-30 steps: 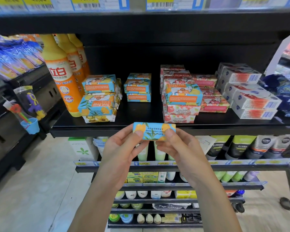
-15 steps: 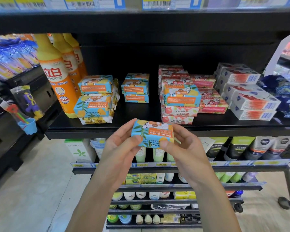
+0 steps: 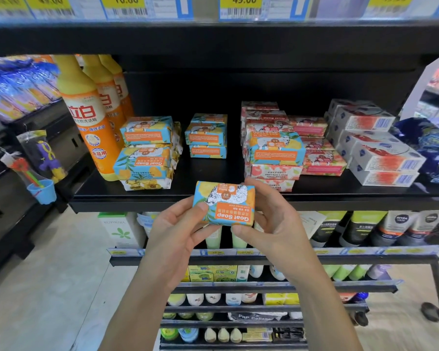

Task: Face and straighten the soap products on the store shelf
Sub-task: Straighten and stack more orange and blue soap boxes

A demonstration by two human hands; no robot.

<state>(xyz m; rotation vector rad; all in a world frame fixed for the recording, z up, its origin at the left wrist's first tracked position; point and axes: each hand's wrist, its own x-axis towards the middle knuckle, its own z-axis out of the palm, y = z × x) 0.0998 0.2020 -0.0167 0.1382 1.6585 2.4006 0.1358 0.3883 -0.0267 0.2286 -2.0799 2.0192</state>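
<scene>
The black shelf (image 3: 183, 188) carries a row of orange detergent bottles (image 3: 86, 117) at its left end. Just beside them stands a crooked stack of blue-and-orange Goat Soap boxes (image 3: 145, 148), with a smaller stack of three (image 3: 207, 135) set further back. Right of the middle is a pile of pink pomegranate soap boxes (image 3: 322, 163), one blue box (image 3: 275, 148) lying on top. White soap cartons (image 3: 380, 158) are stacked at the right end.
</scene>
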